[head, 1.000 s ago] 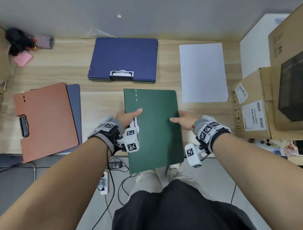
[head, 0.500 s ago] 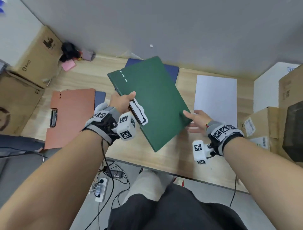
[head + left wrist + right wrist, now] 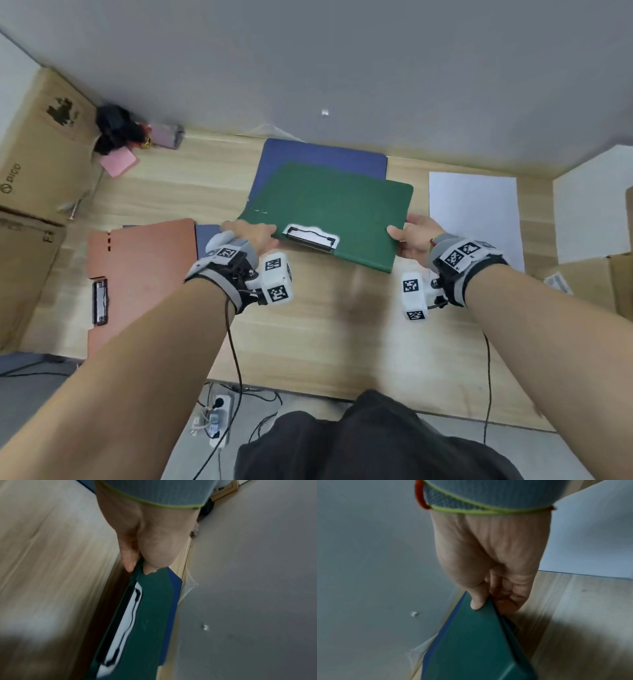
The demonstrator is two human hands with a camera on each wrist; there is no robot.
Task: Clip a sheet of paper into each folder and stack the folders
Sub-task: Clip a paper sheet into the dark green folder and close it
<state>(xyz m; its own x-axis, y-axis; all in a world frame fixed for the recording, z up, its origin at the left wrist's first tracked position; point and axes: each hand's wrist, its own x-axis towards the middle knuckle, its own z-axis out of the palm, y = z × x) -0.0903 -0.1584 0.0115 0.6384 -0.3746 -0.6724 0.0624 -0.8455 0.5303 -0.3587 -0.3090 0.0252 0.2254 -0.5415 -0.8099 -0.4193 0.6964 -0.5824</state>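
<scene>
The left hand (image 3: 251,234) and right hand (image 3: 416,236) are pinching opposite ends of the flat, matte green folder (image 3: 337,214). It is now lying level over the dark blue folder (image 3: 322,154), no longer tilted, its metal clip (image 3: 311,237) facing up

Green folder (image 3: 337,212) now over blue folder (image 3: 322,156)

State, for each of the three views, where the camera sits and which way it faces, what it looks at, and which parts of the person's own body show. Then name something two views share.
Head: worn on the head, facing forward and down at the wooden table; shows both forearms, left hand, right hand.
Left wrist: looks along the left hand, whose thumb and fingers pinch the green folder.
Right wrist: looks along the right hand, which grips the folder's other edge.
Shared: both wrist views show the green folder over the blue folder.
</scene>
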